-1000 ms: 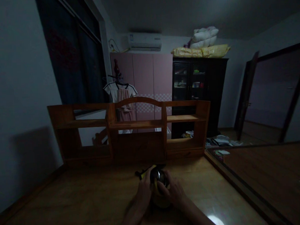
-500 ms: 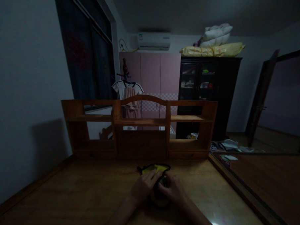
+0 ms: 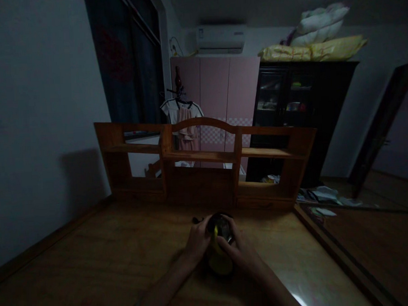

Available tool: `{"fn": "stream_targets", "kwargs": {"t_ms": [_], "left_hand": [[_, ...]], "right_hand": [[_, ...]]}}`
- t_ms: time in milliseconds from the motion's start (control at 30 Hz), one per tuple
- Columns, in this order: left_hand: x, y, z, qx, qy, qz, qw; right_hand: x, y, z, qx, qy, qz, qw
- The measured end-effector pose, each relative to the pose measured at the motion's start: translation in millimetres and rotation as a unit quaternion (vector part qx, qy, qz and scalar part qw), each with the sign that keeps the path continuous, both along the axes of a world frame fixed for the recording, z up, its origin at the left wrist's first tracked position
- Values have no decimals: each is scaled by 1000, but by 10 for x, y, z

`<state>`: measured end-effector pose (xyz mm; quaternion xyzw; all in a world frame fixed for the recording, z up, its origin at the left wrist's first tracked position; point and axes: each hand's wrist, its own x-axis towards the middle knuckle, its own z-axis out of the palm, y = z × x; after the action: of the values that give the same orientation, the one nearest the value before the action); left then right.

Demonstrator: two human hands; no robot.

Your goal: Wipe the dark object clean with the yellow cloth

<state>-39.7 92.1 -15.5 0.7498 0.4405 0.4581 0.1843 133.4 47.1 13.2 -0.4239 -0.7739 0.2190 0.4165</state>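
In dim light, my left hand (image 3: 198,240) and my right hand (image 3: 238,250) close together round a small dark round object with yellow parts (image 3: 219,235), held just above the wooden desk top (image 3: 94,266). A shiny dark face of the object shows between my fingers, and a yellow part hangs below them. What exactly the object is cannot be made out. Both sets of fingers are curled on it.
A low wooden shelf unit (image 3: 204,166) stands along the desk's far edge. Behind it are a pink wardrobe (image 3: 228,93), a dark glass-door cabinet (image 3: 290,108) with bedding on top, hanging clothes and a dark window at left. A second wooden surface (image 3: 380,244) adjoins at right.
The yellow and black part that lay spread on the desk behind my hands is now gathered up into them. The view has shifted so the shelf and room sit further right.
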Motion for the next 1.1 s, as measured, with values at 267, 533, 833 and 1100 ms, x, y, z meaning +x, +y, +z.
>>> {"fn": "stream_targets", "kwargs": {"t_ms": [267,533,833,1100], "left_hand": [[94,-49,-32,12,-14,-67,998],[119,-128,51,26,2,-102,994],[65,-68,94,-12,15,92,996],[176,-125,143,-150,-64,6,987]], "right_hand": [[93,97,-156,59,-114,-35,991],[118,132,-236,110,-210,-90,967],[47,86,-202,129,-131,-165,969],[63,123,-188,76,-15,-186,979]]}}
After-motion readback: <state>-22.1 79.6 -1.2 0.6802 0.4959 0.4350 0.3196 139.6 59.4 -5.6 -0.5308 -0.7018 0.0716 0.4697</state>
